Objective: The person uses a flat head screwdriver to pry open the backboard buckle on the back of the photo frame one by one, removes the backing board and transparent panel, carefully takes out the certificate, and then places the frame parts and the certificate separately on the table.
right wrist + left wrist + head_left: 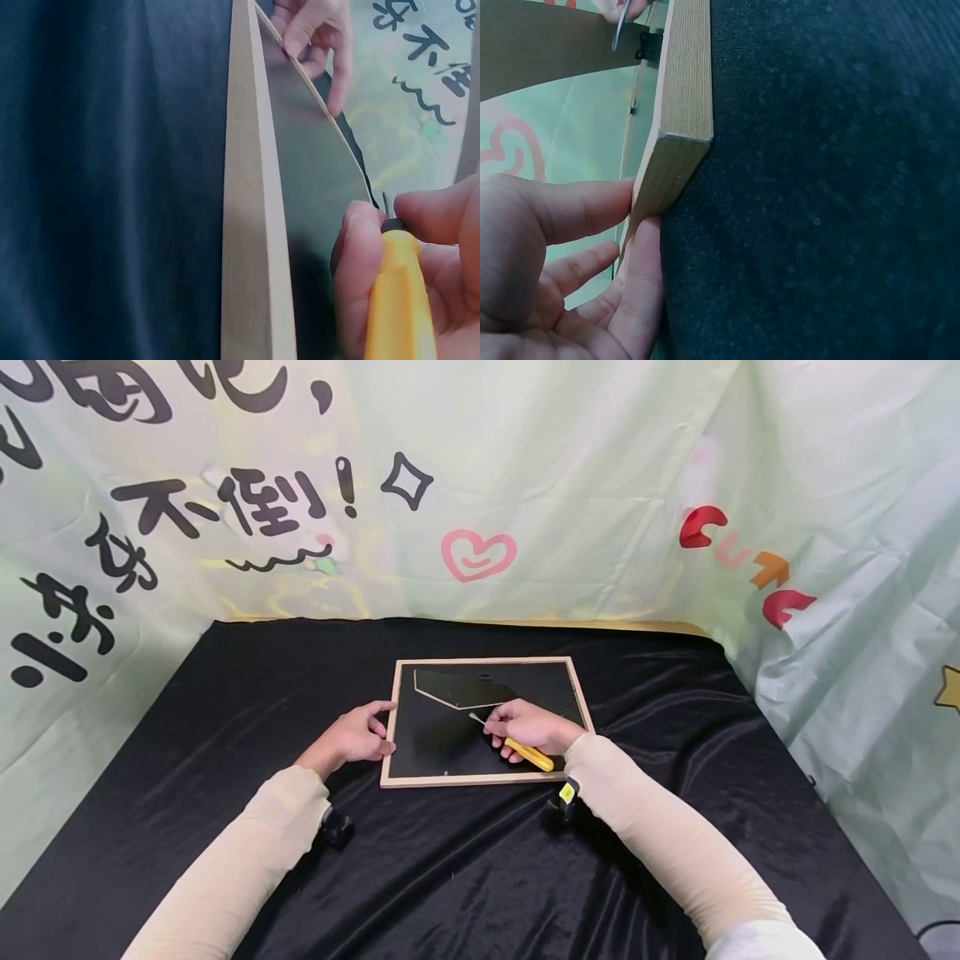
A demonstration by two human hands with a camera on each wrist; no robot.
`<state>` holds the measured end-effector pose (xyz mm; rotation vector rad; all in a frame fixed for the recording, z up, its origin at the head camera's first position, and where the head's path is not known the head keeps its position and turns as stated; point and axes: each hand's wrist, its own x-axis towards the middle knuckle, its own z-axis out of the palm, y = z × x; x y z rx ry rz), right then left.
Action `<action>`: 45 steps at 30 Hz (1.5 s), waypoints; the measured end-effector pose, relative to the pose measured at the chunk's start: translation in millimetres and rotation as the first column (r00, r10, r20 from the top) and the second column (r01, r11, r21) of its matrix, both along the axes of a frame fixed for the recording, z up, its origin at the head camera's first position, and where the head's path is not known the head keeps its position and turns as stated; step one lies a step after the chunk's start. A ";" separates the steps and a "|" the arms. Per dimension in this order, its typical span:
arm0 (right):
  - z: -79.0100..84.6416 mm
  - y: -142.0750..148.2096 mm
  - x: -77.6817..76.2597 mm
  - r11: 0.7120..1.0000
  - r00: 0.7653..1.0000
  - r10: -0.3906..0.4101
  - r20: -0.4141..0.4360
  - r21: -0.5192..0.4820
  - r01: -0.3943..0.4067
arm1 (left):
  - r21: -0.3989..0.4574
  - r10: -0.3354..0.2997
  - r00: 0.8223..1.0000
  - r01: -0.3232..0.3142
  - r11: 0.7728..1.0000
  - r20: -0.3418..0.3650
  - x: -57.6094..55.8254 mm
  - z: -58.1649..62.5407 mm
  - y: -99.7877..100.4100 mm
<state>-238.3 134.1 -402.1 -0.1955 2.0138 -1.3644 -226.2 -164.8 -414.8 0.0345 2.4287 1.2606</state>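
Note:
A picture frame [480, 781] with a pale wooden border lies back up on the black cloth. Its dark backing board [427, 752] carries a dark angular flap [457, 687] with a light edge. My left hand [356, 732] grips the frame's left side near the front corner, thumb and fingers pressed to the wood [686, 67]. In my right hand [532, 727], over the right part of the board, is a screwdriver with a yellow handle [401, 300]. Its metal shaft points up and left, pinched near the handle's black collar, tip close over the board just below the flap.
Black cloth [375, 877] with wrinkles covers the table. Pale green curtains [585, 485] with printed lettering and a pink heart hang behind and at both sides. Each wrist carries a small black camera [337, 828]. A small metal tab [446, 772] sits at the frame's front inner edge.

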 end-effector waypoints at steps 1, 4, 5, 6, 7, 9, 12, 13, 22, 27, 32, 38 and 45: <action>-0.3 -3.4 -0.3 1.000 1.000 -0.005 0.006 -0.003 0.005 | 0.005 0.000 1.000 0.000 1.000 0.000 -0.2 0.1 0.1; -1.6 -11.8 -0.3 0.999 0.999 -0.039 0.029 -0.024 0.040 | 0.008 0.000 1.000 0.001 1.000 -0.004 -0.8 0.5 0.2; -2.1 -13.9 0.2 0.998 0.998 -0.054 0.036 -0.034 0.055 | 0.005 -0.002 1.000 0.002 1.000 -0.007 -1.1 0.7 0.1; -2.6 -15.8 0.9 0.996 0.996 -0.072 0.045 -0.045 0.074 | -0.001 -0.006 1.000 0.006 1.000 -0.011 -1.5 0.9 -0.1; -3.0 -17.9 1.9 0.995 0.995 -0.084 0.053 -0.058 0.087 | -0.008 -0.010 1.000 0.010 1.000 -0.015 -1.7 1.3 -0.2; -3.6 -22.2 4.1 0.991 0.993 -0.101 0.067 -0.081 0.106 | -0.020 -0.017 1.000 0.016 1.000 -0.020 -2.2 2.2 -0.6; -3.0 -31.3 7.5 0.987 0.991 -0.108 0.076 -0.110 0.116 | -0.033 -0.026 0.999 0.025 0.999 -0.033 -2.9 3.8 -1.1; -2.6 -35.3 8.5 0.986 0.991 -0.108 0.078 -0.122 0.117 | -0.037 -0.020 0.999 0.019 0.999 -0.035 -3.1 4.1 -1.0; -7.4 -65.7 8.4 0.934 0.959 -0.244 0.146 -0.230 0.273 | -0.043 -0.019 0.996 0.015 0.999 -0.083 -2.8 3.2 1.8; -7.0 -73.0 -2.5 0.912 0.939 -0.294 0.176 -0.241 0.331 | 0.007 -0.006 0.999 0.007 1.000 -0.052 -3.5 -1.1 1.2; -1.2 -78.6 -25.7 0.913 0.923 -0.315 0.219 -0.197 0.358 | 0.018 -0.010 0.999 0.011 1.000 -0.048 -3.7 -1.5 0.7; -7.4 -80.8 -53.3 0.925 0.926 -0.309 0.218 -0.157 0.345 | 0.031 -0.013 0.998 0.015 0.999 -0.057 -1.9 -3.3 1.8; -5.8 -93.1 -67.6 0.972 0.969 -0.228 0.095 -0.035 0.233 | 0.044 -0.015 0.999 0.017 0.999 -0.050 -2.5 -6.3 1.3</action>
